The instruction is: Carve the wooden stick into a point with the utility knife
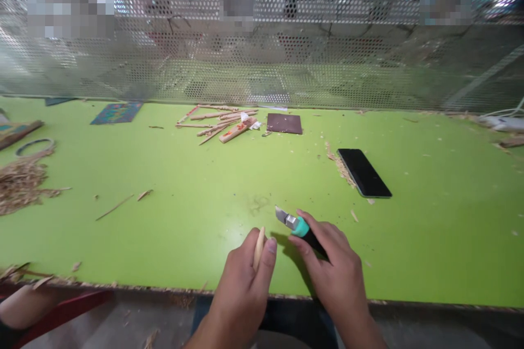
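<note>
Near the front edge of the green table, my left hand (248, 267) is closed around a pale wooden stick (259, 248), whose rounded tip sticks up past the thumb. My right hand (333, 264) grips a utility knife (301, 227) with a black and teal handle. Its short metal blade is out and points up and left, a small gap away from the stick. The lower part of the stick is hidden inside my left fist.
Carved sticks (221, 117) lie at the back beside a brown sandpaper sheet (284, 123). A black phone (364, 173) rests at right among shavings. At left are a shavings pile (20, 182), a tape ring (35, 147) and another person's arm (28, 305). Behind stands a perforated metal screen (262, 54).
</note>
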The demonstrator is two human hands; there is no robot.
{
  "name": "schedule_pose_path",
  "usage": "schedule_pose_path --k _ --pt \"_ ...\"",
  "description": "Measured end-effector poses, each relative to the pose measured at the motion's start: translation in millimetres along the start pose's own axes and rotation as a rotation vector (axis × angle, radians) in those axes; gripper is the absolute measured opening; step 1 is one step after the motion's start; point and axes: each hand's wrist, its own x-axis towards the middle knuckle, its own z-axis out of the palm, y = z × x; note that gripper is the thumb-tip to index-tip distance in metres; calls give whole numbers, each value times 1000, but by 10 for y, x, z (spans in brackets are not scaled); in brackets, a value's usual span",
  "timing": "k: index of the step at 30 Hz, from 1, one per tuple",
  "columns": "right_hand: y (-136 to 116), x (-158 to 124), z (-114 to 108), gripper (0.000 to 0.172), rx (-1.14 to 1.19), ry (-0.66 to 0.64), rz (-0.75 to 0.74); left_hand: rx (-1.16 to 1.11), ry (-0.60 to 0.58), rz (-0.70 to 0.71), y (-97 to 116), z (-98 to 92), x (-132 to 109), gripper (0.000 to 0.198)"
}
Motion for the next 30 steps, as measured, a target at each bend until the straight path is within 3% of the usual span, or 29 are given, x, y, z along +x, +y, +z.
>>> schedule_pose_path --k 3,7,10,16,22,30 --pt "-5 7 -20 34 2 -19 -11 -96 11 -24 -3 -7 3 49" --pt "4 19 -31 34 -17 -43 -25 -377 -131 -136 -34 -12 20 53" --pt "15 32 -32 35 -21 -79 -52 -456 -174 -149 -77 -8 42 57" --pt "16 25 -33 39 62 -188 -106 -471 -221 -178 -89 -30 67 54" --pt "4 6 -23 39 98 -233 -131 -397 -186 -188 -94 -18 67 58" --pt "17 -6 -40 37 51 -213 -159 -280 -134 -182 -12 -18 43 54"
